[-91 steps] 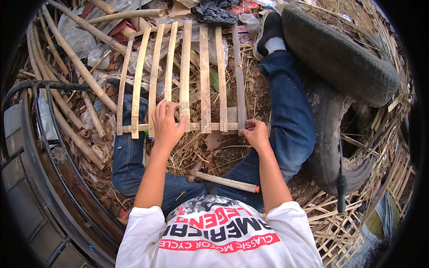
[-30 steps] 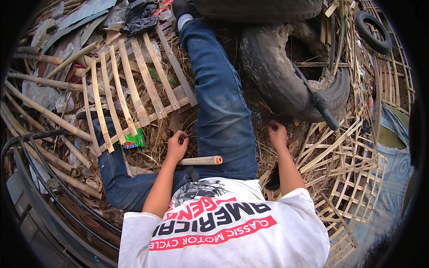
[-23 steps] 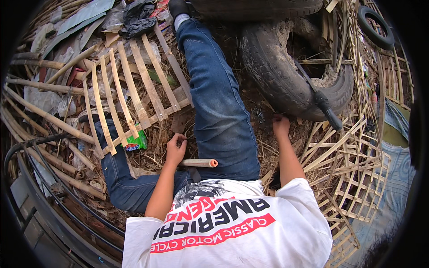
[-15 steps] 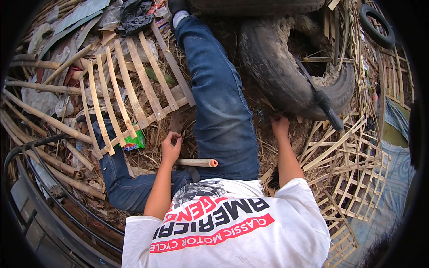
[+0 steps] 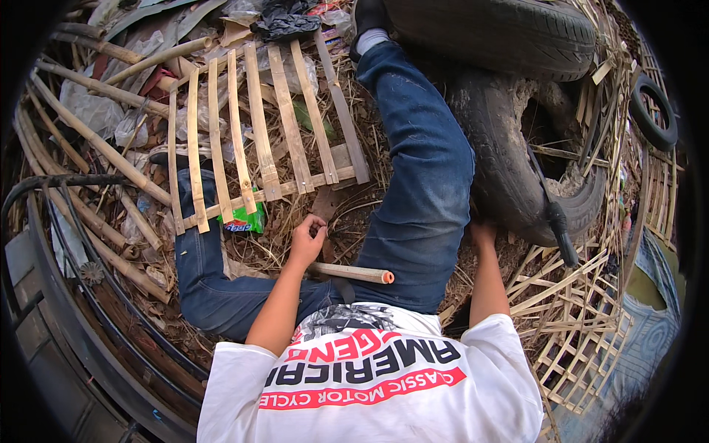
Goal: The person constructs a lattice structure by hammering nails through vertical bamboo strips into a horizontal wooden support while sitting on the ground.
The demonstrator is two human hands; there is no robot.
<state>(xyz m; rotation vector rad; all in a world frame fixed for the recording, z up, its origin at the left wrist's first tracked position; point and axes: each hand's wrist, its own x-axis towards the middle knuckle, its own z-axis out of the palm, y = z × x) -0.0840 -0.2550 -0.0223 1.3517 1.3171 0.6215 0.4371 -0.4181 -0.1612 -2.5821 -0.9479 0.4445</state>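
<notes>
My left hand (image 5: 306, 241) hovers over dry litter between my legs, thumb and fingers curled together. Whatever they may pinch is too small to make out. Just below it, a pale round rod (image 5: 356, 273) with an orange end lies across my lap. To the left, a frame of bamboo slats (image 5: 260, 136) nailed on a crosspiece rests over my bent lower leg. My right hand (image 5: 483, 233) reaches down to the ground beside my right thigh, close to a worn tyre (image 5: 498, 166); its fingers are mostly hidden.
Another tyre (image 5: 509, 37) lies at the far right, and a black-handled tool (image 5: 559, 229) leans on the worn one. Woven bamboo lattice (image 5: 580, 362) spreads at right. Bamboo poles (image 5: 100, 151) and a black metal rack (image 5: 66, 236) line the left. A green wrapper (image 5: 244, 220) lies under the slats.
The whole view has shifted, so things sit farther right and lower. My raised knee leans more to the right, and my right hand's fingers are now more hidden. The left hand stays curled.
</notes>
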